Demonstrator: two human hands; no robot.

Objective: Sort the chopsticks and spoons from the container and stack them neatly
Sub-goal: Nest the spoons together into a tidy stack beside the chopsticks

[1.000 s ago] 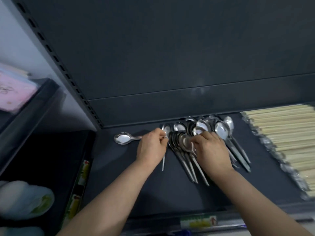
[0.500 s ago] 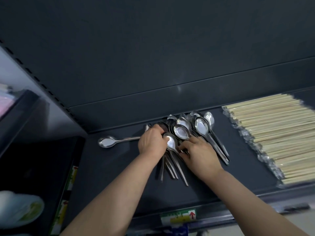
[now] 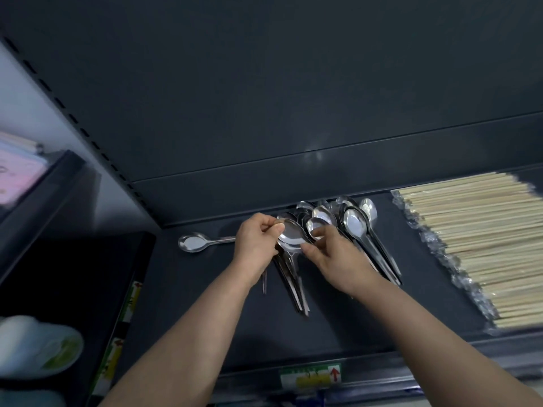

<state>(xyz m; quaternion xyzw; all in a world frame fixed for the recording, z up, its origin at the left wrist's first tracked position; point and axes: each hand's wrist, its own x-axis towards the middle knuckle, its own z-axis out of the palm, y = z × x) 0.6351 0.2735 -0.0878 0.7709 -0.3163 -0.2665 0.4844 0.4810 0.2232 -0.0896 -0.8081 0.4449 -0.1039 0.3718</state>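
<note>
**Spoons Nearly Stacked, Chopsticks Already in a Row**

Looks far along. Can see the chopsticks (image 3: 476,245) laid side by side in a flat row at the right end of the shelf (image 3: 323,333), well apart from the spoons. Seems done with those.

Busy now with spoons near the back edge of the shelf, about the middle. Holding a small bunch of nested spoons (image 3: 291,235) with both hands. Left hand (image 3: 255,245) pinching the bowls from the left side with curled fingers. Right hand (image 3: 335,259) gripping the same bunch from the right side. Handles pointing toward the front edge.

Just beside the bunch, toward the right end, a loose pile of spoons (image 3: 357,227), bowls overlapping and not lined up. Toward the left end, one lone spoon (image 3: 195,242) lying sideways.

Left to do, at a guess: add the lone spoon and the loose pile to the bunch, then tidy the stack.

Hard to make out:
- No container anywhere in view, so cannot say if more is waiting in it.
- Cannot count the spoons, too shiny and bunched up.
- Lone spoon's handle end hidden behind the left hand.
- Far end of the chopsticks cut off.
- Something clear and crinkly (image 3: 435,245) along the chopstick tips, maybe wrapping.
</note>
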